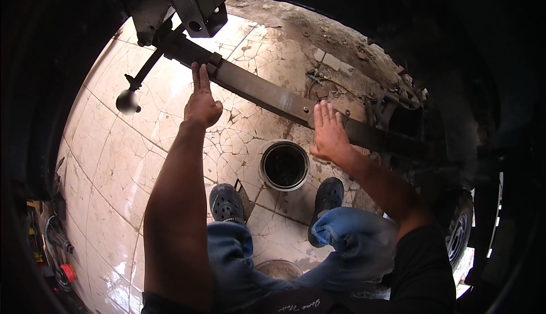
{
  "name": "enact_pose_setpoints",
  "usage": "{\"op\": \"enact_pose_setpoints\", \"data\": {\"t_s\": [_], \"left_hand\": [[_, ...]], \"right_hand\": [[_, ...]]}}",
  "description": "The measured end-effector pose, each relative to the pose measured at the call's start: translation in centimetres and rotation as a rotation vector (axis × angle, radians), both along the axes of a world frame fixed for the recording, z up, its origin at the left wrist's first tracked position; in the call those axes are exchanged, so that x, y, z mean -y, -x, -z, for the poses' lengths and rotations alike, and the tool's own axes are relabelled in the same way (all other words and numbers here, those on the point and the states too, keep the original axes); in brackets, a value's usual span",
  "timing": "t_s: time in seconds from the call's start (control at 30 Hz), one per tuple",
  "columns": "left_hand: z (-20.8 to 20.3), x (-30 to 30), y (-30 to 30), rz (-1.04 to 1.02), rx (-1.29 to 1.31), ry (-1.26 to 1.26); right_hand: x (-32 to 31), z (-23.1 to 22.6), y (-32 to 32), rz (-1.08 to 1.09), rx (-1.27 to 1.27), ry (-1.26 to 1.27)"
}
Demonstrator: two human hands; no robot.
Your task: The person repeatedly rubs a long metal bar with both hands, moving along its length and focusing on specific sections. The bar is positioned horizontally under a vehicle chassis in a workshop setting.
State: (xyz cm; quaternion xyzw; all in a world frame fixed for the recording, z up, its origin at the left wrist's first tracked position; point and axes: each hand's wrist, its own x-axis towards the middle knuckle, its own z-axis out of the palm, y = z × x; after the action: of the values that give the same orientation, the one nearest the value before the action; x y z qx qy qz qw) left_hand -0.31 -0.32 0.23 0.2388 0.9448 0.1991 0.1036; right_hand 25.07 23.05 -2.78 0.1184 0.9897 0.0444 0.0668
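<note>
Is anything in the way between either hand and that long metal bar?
Nothing visible: the left hand and the right hand both overlap the long metal bar in this view. The bucket stands on the floor, off to one side.

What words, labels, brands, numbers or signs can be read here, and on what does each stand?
Dark shirt: pale handwriting-style lettering, not copied out here.
Red round item at lower left: too small to read.
Metal bar and round container: no lettering to be made out.
</note>
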Motion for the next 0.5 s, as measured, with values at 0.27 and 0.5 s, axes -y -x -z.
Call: {"op": "enact_pose_setpoints", "data": {"t_s": [0.27, 0.5], "left_hand": [[-0.2, -0.7, -0.1, -0.007, 0.048, -0.012], [-0.2, -0.2, 0.3, 0.010, 0.031, 0.007]], "right_hand": [[-2.0, 0.4, 0.4, 0.021, -0.002, -0.013], [-2.6, 0.0, 0.3, -0.113, -0.012, 0.011]]}}
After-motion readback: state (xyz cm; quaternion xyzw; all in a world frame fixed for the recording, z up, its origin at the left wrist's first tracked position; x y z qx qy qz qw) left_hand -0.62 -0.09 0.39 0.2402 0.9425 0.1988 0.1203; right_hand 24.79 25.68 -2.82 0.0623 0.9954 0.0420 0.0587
